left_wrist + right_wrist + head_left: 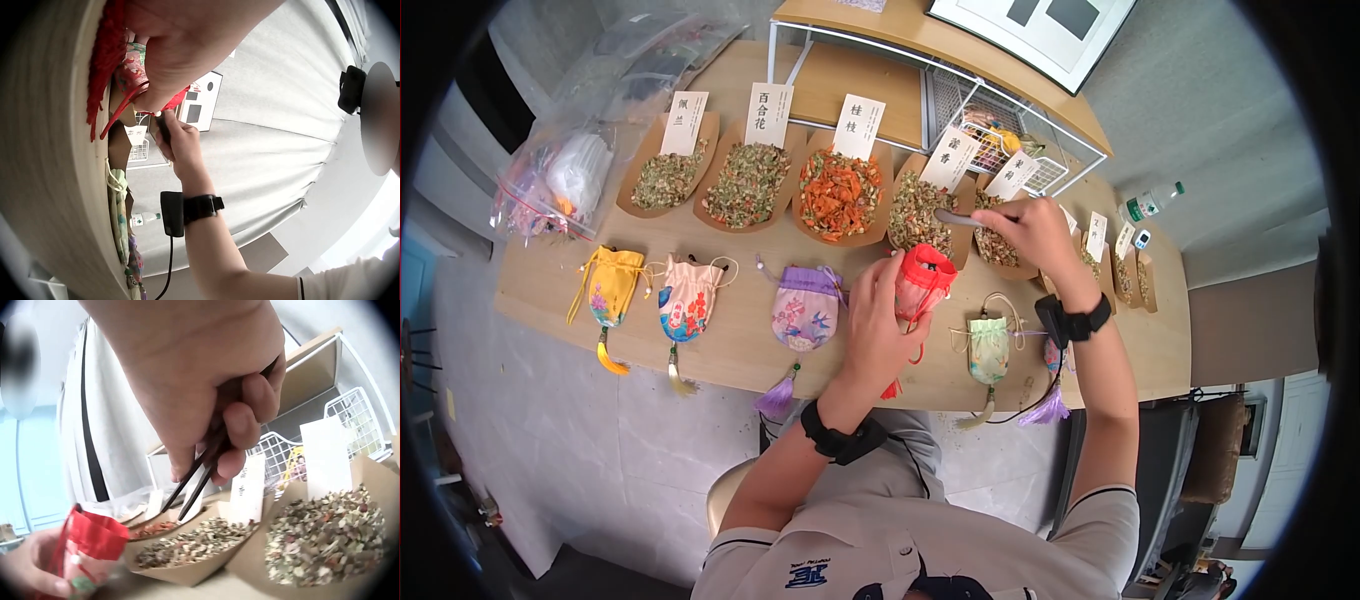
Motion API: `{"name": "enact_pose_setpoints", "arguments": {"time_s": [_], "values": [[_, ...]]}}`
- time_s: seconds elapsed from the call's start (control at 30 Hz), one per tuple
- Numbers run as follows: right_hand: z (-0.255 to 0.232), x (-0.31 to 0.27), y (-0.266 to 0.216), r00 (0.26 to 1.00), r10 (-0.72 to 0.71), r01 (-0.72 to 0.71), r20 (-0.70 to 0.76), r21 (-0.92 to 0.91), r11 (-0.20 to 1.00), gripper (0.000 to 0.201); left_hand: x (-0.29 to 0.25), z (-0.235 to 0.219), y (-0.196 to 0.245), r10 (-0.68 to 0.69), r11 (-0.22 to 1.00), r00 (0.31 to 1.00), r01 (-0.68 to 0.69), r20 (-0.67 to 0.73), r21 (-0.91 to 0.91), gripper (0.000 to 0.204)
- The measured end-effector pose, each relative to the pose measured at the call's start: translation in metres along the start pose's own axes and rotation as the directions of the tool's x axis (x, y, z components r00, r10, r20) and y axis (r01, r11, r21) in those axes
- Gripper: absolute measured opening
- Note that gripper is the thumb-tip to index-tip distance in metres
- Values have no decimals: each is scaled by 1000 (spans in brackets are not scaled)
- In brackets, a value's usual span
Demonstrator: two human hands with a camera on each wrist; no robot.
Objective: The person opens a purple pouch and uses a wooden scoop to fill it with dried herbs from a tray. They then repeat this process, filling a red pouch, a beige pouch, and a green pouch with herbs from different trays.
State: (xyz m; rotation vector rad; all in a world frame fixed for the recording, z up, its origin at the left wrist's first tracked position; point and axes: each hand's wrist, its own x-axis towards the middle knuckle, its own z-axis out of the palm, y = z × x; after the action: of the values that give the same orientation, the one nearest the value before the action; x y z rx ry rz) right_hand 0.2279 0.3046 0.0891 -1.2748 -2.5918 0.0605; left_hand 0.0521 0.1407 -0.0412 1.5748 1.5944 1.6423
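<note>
My left hand [870, 335] grips a red drawstring pouch [922, 290] near the table's front edge, its mouth open and facing up. From the pouch hang a red cord and a red tassel [107, 69]. My right hand [1040, 232] holds dark tongs [199, 487], whose two slim arms are spread a little apart in the right wrist view. In the head view, the tongs' tips are above a paper tray of mixed dried herbs [918, 205], just behind the pouch. Orange dried pieces [840, 190] fill the tray to its left.
Labelled paper trays of herbs line the table, including one with greenish bits [745, 185]. Yellow [613, 285], floral [688, 298], purple [805, 310] and green [988, 350] pouches lie along the front. Behind are a white-framed shelf [850, 90], a bottle [1152, 203] and plastic bags [550, 185].
</note>
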Motion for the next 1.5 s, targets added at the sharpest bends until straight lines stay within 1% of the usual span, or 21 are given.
{"name": "enact_pose_setpoints", "arguments": {"time_s": [0.07, 0.17, 0.27, 0.37, 0.47, 0.57, 0.67, 0.77, 0.87, 0.97, 1.07, 1.17, 1.27, 1.37, 1.47, 1.5], "values": [[13, 13, 18, 998, 51, -48, 30, -102, 994, 44, 0, 0, 0, -7, 1000, 1000, 8, 5, -6, 88], [28, 26, 31, 997, 48, -40, 65, -123, 992, 41, 0, -1, 0, -18, 1000, 1000, 18, 14, -10, 87], [36, 30, 32, 995, 33, -23, 94, -101, 995, 40, 1, -1, 0, -11, 1000, 1000, 11, 9, -3, 87], [40, 30, 34, 984, -16, 21, 177, -23, 1000, 49, 0, 0, -1, -4, 1000, 1000, 4, 1, -1, 87], [37, 25, 24, 978, -89, 93, 188, -16, 996, 49, -1, 1, -1, -4, 1000, 1000, 4, 2, 2, 88], [37, 24, 22, 976, -112, 122, 189, -40, 992, 49, -1, 1, -1, -10, 1000, 1000, 10, 5, -5, 88], [37, 22, 15, 979, -91, 92, 183, 5, 996, 50, 0, 1, -1, -1, 1000, 1000, 1, -1, 11, 87], [40, 20, 16, 981, -97, 97, 170, 10, 995, 52, 0, 1, -2, -3, 1000, 1000, 3, -2, -7, 87], [45, 17, 17, 986, -59, 73, 155, -84, 994, 53, 0, 1, -1, -9, 1000, 1000, 9, -1, -9, 87], [43, 11, 9, 992, -45, 52, 115, -61, 997, 51, 0, 1, -2, 15, 1000, 1000, -15, -9, 11, 87], [40, 9, 6, 996, -70, 73, 57, -47, 996, 47, -1, 1, -1, -11, 1000, 1000, 11, 1, -12, 88], [40, 8, 9, 998, 30, -28, 51, -43, 999, 43, -1, 1, -1, -13, 1000, 1000, 13, 1, -15, 88], [39, 6, 13, 997, -41, 44, -66, 34, 998, 39, 0, 1, -1, -3, 1000, 1000, 3, -4, -5, 88], [29, 5, 14, 999, 3, 0, -52, 64, 998, 39, 0, 1, -1, 0, 1000, 1000, 0, -6, -6, 88], [14, 0, 5, 997, 60, -53, -45, 151, 987, 41, 0, 1, -1, -7, 1000, 1000, 7, -4, -4, 88], [10, -4, 3, 998, 42, -33, -46, 182, 983, 41, 0, 1, 0, -12, 1000, 1000, 12, 0, -12, 87]]}}
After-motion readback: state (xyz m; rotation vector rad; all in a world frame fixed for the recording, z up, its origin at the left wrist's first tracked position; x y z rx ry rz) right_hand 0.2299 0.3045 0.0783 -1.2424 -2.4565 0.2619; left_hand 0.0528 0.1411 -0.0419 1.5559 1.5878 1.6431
